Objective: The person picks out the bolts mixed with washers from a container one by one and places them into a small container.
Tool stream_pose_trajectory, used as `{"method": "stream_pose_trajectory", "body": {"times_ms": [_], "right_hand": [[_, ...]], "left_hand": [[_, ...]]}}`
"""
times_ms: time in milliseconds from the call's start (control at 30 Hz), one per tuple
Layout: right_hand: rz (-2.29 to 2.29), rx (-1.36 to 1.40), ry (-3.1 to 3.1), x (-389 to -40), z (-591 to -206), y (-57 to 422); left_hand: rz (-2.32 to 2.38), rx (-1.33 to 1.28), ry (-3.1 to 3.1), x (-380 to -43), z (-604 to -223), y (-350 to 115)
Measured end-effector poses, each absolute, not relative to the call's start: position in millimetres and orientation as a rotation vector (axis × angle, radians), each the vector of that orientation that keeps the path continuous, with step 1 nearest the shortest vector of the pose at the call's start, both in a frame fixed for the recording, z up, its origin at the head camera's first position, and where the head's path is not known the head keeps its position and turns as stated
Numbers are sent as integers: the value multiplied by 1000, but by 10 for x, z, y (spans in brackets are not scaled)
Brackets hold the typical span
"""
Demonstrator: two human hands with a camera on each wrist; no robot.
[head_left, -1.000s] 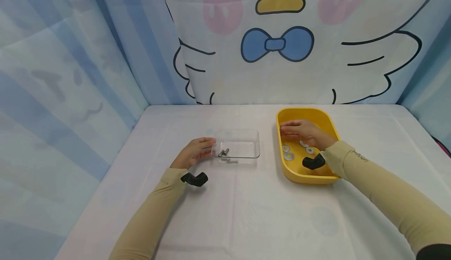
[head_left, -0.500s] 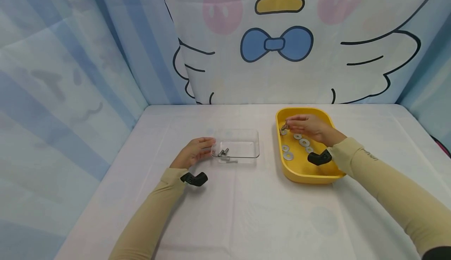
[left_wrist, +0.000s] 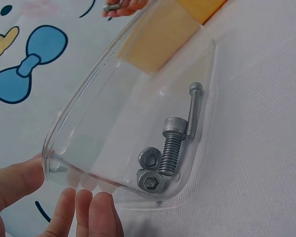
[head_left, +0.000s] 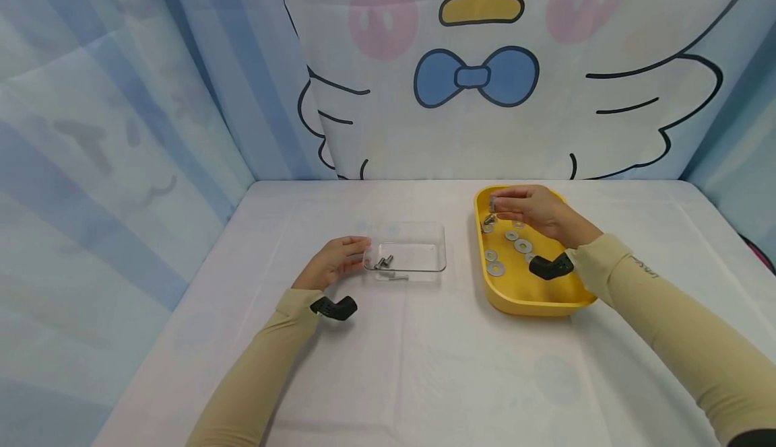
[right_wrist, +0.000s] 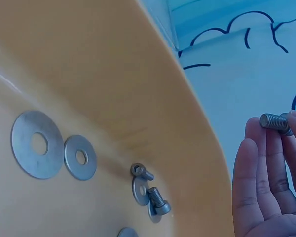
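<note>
My right hand has just risen with a bolt pinched in its fingers, so that one looks free of the pile. Below it, two other bolts lie among washers in the yellow tray. My left hand rests, fingers relaxed, against the clear box on the table; four bolts sit inside.

Readable text: none | right sleeve: small dark marking (too tiny to read)

Right-wrist view: right hand cropped at four o'clock | its bolt partly covered (one end unseen) | washer cut off at six.
</note>
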State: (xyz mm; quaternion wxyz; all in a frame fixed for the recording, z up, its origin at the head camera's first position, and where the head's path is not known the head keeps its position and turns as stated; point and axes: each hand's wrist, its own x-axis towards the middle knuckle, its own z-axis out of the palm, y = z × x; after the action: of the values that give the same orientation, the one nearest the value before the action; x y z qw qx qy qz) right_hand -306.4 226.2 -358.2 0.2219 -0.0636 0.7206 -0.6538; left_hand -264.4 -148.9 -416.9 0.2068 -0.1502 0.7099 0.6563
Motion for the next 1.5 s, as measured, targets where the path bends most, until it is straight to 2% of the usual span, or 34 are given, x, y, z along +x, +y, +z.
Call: {"method": "stream_pose_trajectory", "body": {"times_ms": [400, 733, 1500], "right_hand": [[-1676, -219, 2094, -3068, -3493, 2033], [-1794, -281, 1974, -3081, -3438, 1756], [-1772, -308, 1911, -3105, -3512, 1319]], "left_hand": [[1837, -410, 1972, -2637, -4170, -1494], [1831, -422, 1981, -2643, -4174, -1487], [1819, -425, 1986, -2642, -4170, -1484]]}}
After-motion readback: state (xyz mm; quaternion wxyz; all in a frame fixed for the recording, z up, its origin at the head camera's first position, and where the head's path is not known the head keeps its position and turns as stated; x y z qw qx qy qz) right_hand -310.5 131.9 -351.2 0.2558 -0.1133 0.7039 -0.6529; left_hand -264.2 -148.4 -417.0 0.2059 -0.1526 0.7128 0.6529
